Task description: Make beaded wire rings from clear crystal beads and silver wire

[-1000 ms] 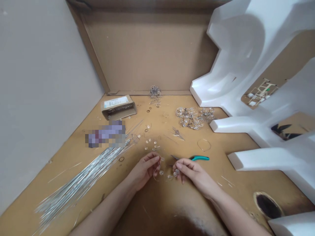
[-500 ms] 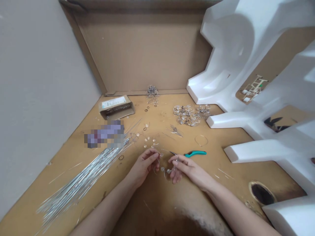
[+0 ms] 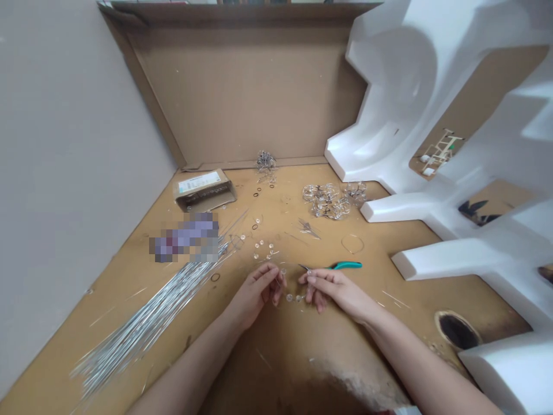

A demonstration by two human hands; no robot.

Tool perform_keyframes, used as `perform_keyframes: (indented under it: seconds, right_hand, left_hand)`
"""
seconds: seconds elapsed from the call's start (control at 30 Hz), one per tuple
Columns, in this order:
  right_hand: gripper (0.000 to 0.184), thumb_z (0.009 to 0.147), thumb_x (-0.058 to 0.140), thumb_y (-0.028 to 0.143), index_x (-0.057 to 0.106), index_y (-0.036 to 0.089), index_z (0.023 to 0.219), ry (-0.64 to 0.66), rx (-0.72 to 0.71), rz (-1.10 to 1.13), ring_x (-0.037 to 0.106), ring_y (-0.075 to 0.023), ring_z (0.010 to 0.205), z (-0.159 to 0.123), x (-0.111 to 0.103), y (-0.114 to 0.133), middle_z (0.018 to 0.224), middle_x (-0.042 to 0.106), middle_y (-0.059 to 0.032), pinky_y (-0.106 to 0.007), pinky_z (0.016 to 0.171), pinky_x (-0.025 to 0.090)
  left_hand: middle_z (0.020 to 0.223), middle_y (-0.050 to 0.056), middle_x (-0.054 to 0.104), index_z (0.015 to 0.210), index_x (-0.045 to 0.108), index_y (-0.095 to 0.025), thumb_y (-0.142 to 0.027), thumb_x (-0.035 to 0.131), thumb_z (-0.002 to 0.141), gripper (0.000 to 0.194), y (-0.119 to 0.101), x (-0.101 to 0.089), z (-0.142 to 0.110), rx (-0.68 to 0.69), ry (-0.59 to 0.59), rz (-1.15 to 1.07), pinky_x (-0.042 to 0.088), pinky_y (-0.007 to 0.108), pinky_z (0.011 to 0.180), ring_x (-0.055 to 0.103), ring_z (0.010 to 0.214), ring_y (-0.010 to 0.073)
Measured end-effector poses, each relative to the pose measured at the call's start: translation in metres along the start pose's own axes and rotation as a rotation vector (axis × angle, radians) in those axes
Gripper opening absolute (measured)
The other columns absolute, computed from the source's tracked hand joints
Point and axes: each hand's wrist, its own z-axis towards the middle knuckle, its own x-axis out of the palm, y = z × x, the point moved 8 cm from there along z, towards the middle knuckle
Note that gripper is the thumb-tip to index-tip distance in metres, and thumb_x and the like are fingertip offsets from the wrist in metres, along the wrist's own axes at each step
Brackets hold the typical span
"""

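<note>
Between my hands is a thin wire strung with clear round beads (image 3: 290,298), forming a curved piece low over the cardboard surface. My left hand (image 3: 263,286) pinches one side of this beaded wire, with a bead beside the fingertips. The other side is pinched by my right hand (image 3: 324,287), its lower fingers curled below. Pliers with teal handles (image 3: 347,265) lie just behind my right hand, partly hidden by it. Several loose clear beads (image 3: 271,246) lie beyond my left hand.
A bundle of straight silvery wires (image 3: 147,317) lies at left, near a small open carton (image 3: 205,190) and a blurred-out purple item (image 3: 185,236). Finished-looking wire-and-bead pieces (image 3: 327,200) are heaped at back right. White foam packaging (image 3: 427,265) stands along the right, near a hole (image 3: 457,329).
My right hand has shifted slightly up, and the beads between my hands have moved a little to the right. Both hands keep their pinch. The camera view has tilted slightly.
</note>
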Motion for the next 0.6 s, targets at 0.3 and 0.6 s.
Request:
perform_keyframes:
  seconds: [0.3,0.6]
  right_hand:
    - [0.039,0.074,0.052,0.052,0.055,0.014,0.083,-0.007,0.058,-0.051,0.054,-0.0078,0.039,0.002,0.000,-0.011,0.064,0.063,-0.0010,-0.018,0.037,0.034]
    - [0.040,0.079,0.047,0.051,0.055,0.013,0.067,0.053,0.035,-0.036,0.055,-0.0080,0.041,-0.001,0.004,-0.009,0.059,0.060,-0.0005,-0.018,0.040,0.036]
  left_hand:
    - [0.070,0.000,0.058,0.068,0.056,-0.015,-0.037,0.056,0.079,0.025,-0.001,-0.010,-0.001,0.065,-0.112,0.238,0.040,0.022,0.058,0.050,0.058,0.0096]
    - [0.079,0.004,0.060,0.069,0.061,-0.014,-0.028,0.059,0.077,0.016,-0.006,-0.005,0.000,0.088,-0.055,-0.011,0.041,0.024,0.069,0.051,0.072,0.0120]
